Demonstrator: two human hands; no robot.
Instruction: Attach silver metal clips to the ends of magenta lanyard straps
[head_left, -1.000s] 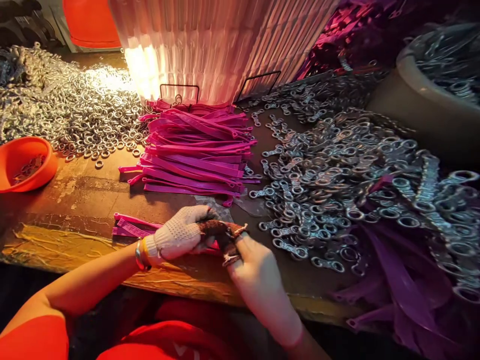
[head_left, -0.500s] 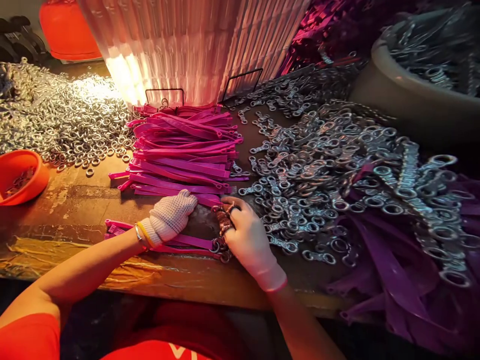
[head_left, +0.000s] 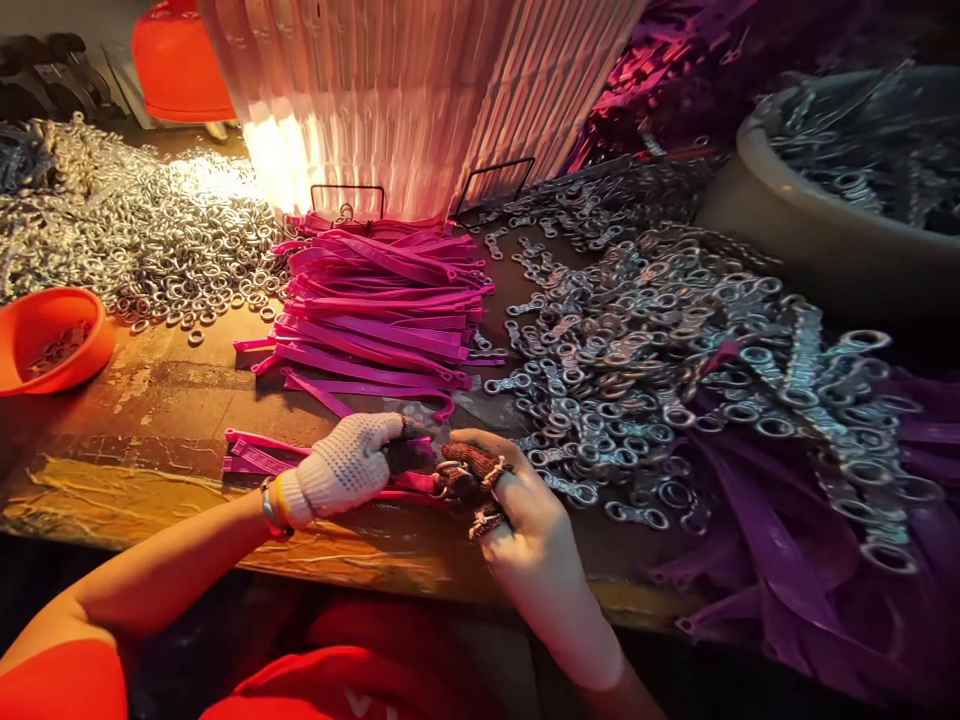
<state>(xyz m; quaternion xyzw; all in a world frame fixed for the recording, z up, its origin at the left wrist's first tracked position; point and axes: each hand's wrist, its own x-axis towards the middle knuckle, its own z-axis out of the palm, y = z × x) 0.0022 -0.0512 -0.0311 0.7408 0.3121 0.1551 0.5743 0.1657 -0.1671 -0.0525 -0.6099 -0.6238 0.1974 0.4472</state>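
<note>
My left hand (head_left: 352, 462), in a white dotted glove with dark fingertips, is closed on the end of a pink strap near the table's front. Facing it, my right hand (head_left: 517, 500) has its dark-covered fingers curled around small metal rings (head_left: 448, 478) at the strap ends. Other pink straps (head_left: 259, 452) lie under and left of my left hand. Beyond both hands is a stack of pink straps (head_left: 382, 300), with one loose strap (head_left: 337, 385) at its near edge. The fingertips partly hide the strap end between them.
Metal rings (head_left: 187, 240) are heaped at left behind an orange bowl (head_left: 97, 340). At right lie linked metal pieces (head_left: 600, 350), purple straps (head_left: 780, 540) and a large grey tub (head_left: 810, 190). A corrugated translucent panel (head_left: 390, 100) stands at the back.
Both hands have moved from the near edge of the stack toward the table's front and closer together. The strap at the stack's edge now lies loose. The view has shifted slightly.
</note>
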